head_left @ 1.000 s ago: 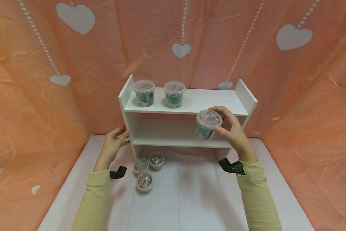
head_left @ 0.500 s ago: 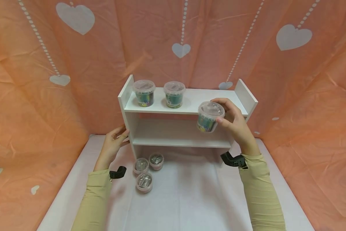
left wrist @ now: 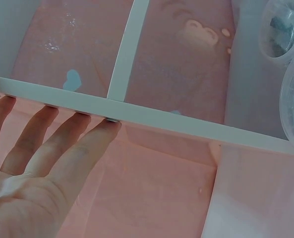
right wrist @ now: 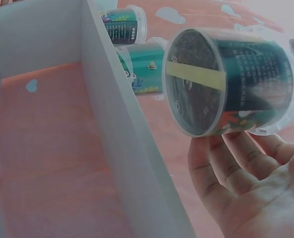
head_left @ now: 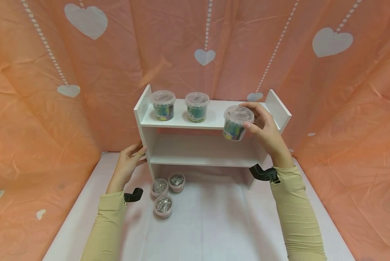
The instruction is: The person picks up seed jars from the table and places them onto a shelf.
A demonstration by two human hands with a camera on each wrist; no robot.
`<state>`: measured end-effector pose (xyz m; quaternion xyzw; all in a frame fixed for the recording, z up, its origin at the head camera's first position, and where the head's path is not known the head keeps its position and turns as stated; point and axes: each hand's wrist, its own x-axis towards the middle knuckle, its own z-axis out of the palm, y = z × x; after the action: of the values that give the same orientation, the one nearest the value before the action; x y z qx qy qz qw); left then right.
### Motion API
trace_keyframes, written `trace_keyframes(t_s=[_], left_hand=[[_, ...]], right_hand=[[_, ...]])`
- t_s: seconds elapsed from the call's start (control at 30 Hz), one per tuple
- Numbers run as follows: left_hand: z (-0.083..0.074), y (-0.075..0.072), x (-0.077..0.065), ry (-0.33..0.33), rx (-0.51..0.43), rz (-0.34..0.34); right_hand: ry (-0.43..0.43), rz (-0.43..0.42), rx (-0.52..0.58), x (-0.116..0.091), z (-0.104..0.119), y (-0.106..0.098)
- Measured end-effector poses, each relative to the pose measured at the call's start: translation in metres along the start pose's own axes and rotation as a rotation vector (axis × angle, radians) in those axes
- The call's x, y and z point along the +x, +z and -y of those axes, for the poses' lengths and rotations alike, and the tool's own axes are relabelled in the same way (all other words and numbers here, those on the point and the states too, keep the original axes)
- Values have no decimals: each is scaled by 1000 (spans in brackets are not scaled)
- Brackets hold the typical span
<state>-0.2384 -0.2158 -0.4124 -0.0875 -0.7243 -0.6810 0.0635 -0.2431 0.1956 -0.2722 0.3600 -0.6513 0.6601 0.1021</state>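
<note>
In the head view my right hand [head_left: 263,127] grips a clear lidded plastic tub [head_left: 235,125] with a green printed label, its thumb on the near side. The tub hangs in front of the top board at the right part of a white shelf unit [head_left: 201,148]. The right wrist view shows the tub's base [right wrist: 196,84] with a yellow strip across it. My left hand [head_left: 126,165] rests against the unit's left side panel. In the left wrist view its fingers [left wrist: 72,153] lie fairly straight, tips touching the panel's outer face.
Two similar tubs, one at the left [head_left: 163,107] and one beside it [head_left: 197,108], stand on the top board. Three small round lidded containers [head_left: 163,206] sit on the white table [head_left: 208,224] near the unit's left foot. A peach curtain [head_left: 168,43] with hearts surrounds everything.
My right hand has raised the tub from the middle board's height to near the top board's front edge, drifting slightly right. The left hand has stayed against the panel.
</note>
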Motion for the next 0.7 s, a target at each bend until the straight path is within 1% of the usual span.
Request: trace_keyframes(t_s=[0.37,0.7], left_hand=[[0,0,0,-4,6,-6],[1,0,1,0,-3,-8]], right_hand=[[79,-55,-85,9,3,-5],[118,-96,-82,17,0,-7]])
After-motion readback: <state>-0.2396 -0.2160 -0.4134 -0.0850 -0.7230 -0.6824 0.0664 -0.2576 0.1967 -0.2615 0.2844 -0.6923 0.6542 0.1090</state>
